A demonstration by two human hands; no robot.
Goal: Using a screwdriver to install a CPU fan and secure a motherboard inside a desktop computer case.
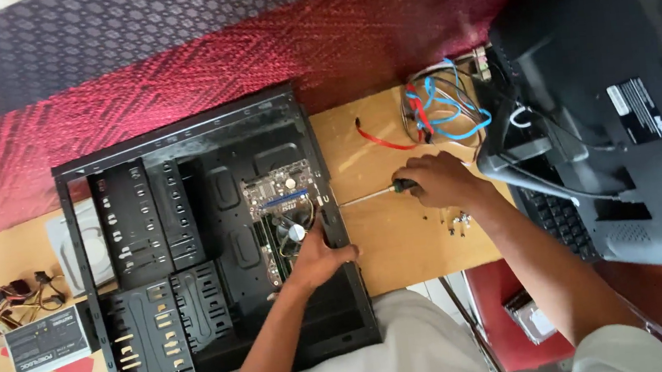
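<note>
Head view, looking down. My left hand (pixel 315 257) rests inside the open black computer case (pixel 217 252), fingers spread loosely and pressing the near edge of the motherboard (pixel 278 206), thumb on the case's right wall. My right hand (pixel 442 180) is closed around the dark handle of a screwdriver (pixel 379 192); its shaft points left and the tip touches the case's right wall, just right of the motherboard. The case lies flat on the wooden surface (pixel 387 237), side panel off. A few small screws (pixel 455 220) sit on the surface just near of my right hand. Far of it, a tangle of blue and red cables (pixel 440 109). A monitor (pixel 618 97) stands at right, back facing me. At far left, a power supply (pixel 48 342) with loose wires.
</note>
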